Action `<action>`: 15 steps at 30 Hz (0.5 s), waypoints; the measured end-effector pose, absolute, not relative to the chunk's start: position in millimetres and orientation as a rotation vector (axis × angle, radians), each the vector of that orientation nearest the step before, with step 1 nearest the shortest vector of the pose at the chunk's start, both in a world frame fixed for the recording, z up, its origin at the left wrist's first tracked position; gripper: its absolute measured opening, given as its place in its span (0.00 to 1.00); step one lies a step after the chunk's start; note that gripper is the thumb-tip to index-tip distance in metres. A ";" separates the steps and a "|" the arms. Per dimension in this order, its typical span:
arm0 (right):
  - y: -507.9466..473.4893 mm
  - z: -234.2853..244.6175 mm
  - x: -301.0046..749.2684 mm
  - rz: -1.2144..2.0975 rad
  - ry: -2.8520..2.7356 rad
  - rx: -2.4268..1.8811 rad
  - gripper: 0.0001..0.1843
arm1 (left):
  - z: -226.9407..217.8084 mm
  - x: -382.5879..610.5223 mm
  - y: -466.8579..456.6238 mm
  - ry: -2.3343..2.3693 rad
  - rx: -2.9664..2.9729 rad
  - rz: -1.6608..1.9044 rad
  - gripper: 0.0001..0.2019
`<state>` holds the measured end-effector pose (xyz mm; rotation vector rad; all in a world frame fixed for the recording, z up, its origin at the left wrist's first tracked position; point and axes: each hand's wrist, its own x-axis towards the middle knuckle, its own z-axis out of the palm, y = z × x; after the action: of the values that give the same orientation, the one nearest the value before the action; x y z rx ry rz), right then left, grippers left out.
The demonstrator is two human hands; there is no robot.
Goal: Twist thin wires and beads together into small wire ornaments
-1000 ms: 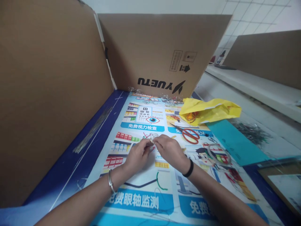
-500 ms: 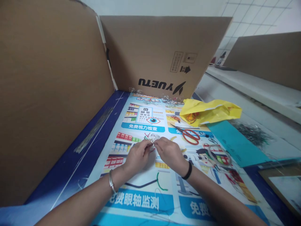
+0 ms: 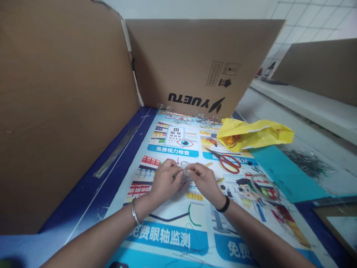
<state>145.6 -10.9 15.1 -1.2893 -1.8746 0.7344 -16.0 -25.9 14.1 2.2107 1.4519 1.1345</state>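
My left hand point(image 3: 165, 181) and my right hand point(image 3: 203, 179) meet fingertip to fingertip over a printed poster mat point(image 3: 178, 227). Both pinch a small tangle of clear beads and thin wire point(image 3: 184, 168) between them, just above the mat. My left wrist wears a silver bangle and my right wrist a black band. Short wire pieces, one dark point(image 3: 167, 217) and one green point(image 3: 191, 216), lie on the mat just in front of my wrists.
Red-handled scissors point(image 3: 227, 162) lie to the right of my hands, beside a yellow plastic bag point(image 3: 253, 133). A roll of clear tape point(image 3: 264, 185) rests further right. Cardboard walls point(image 3: 64, 96) stand to the left and behind. Thin metal wires point(image 3: 115, 152) lie at the left wall's foot.
My hands stay together on the bead tangle and have drawn it down closer between the fingers. The camera has shifted slightly, so everything sits a little further right.
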 end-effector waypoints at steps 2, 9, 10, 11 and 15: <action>-10.4 13.9 145.1 0.866 -1.778 -1.286 0.07 | 13.8 -15.6 -24.3 1.457 2.174 1.143 0.08; -10.1 13.8 142.4 1.009 -1.618 -1.304 0.09 | 10.6 -13.6 -16.7 1.472 2.133 1.117 0.11; -10.2 13.8 141.8 1.013 -1.601 -1.300 0.09 | 10.8 -13.2 -15.5 1.485 2.129 1.111 0.11; -10.3 13.7 141.1 1.016 -1.581 -1.297 0.09 | 11.0 -13.0 -14.3 1.499 2.125 1.108 0.11; -11.1 13.0 137.1 1.030 -1.484 -1.290 0.08 | 11.1 -13.8 -9.5 1.552 2.130 1.104 0.11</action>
<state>137.1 -11.1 13.0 -1.2901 -1.4839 1.0303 -13.8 -9.5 11.1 2.1300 1.5524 1.1041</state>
